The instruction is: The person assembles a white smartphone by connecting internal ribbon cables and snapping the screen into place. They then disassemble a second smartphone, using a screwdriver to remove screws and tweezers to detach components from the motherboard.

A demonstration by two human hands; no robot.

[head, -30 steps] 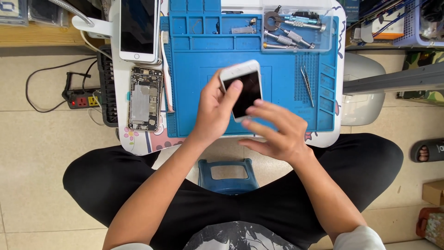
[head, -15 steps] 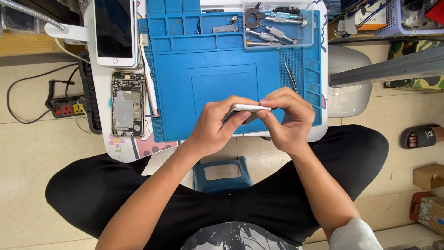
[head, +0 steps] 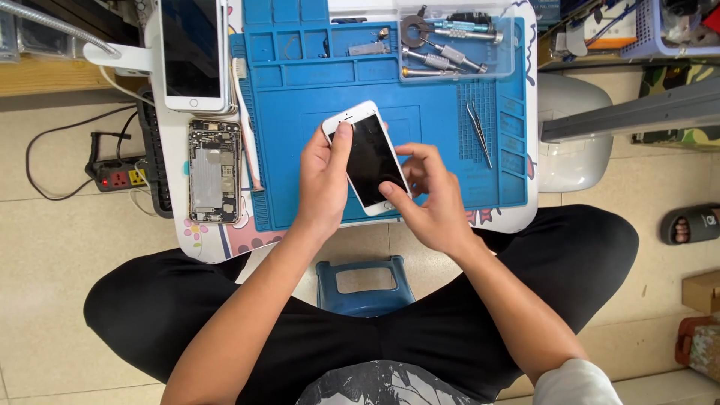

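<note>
Held white phone (head: 367, 159) screen-up over blue mat (head: 442, 161): left hand (head: 324, 184) gripping, right hand (head: 431, 202) pinching bottom corner. Probably inspection step; next needs tweezers (head: 478, 133) right of phone.

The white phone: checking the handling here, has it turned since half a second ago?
Yes. The white phone, then edge-on above the blue mat, now faces screen-up, held by both hands.

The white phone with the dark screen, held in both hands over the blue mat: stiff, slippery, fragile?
The white phone looks like a rigid flat slab, so it probably will not flex. Its glossy dark screen suggests a slick, breakable face; the left hand grips its edge while the right hand touches its lower corner. It seems light, being held clear above the blue mat.
</note>
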